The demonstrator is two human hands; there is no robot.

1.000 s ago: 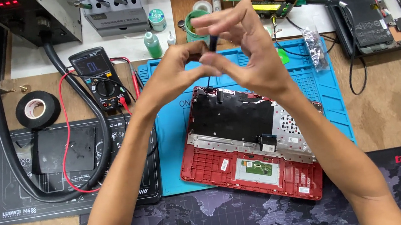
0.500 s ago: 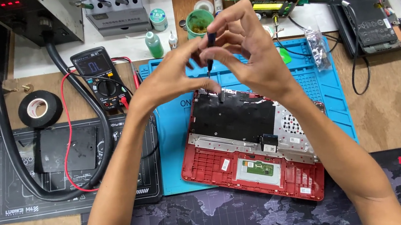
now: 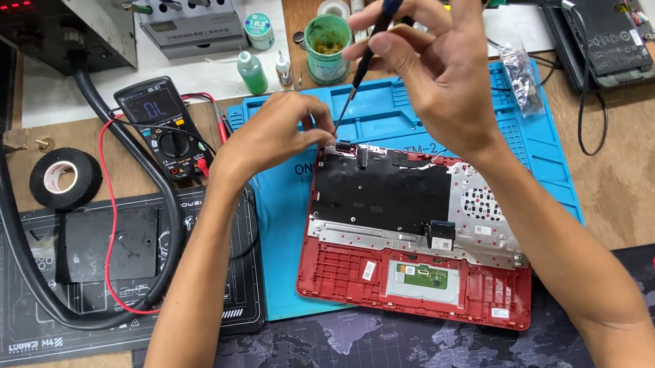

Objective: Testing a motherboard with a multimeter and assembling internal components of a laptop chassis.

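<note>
Tape roll [image 3: 65, 178] and multimeter [image 3: 165, 130] sit off to the left. Left hand [image 3: 277, 135] is pinching at the top left corner of the red laptop shell [image 3: 417, 289] on the blue mat [image 3: 286, 254]. Right hand [image 3: 436, 56] grips a screwdriver [image 3: 366, 52], tip down at that corner.

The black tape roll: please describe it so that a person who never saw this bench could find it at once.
Start at the blue work mat under the red laptop shell. Go left past the multimeter to the bare wooden bench. The black tape roll lies flat there, above the black mat: the only ring shape, with a pale core.
</note>
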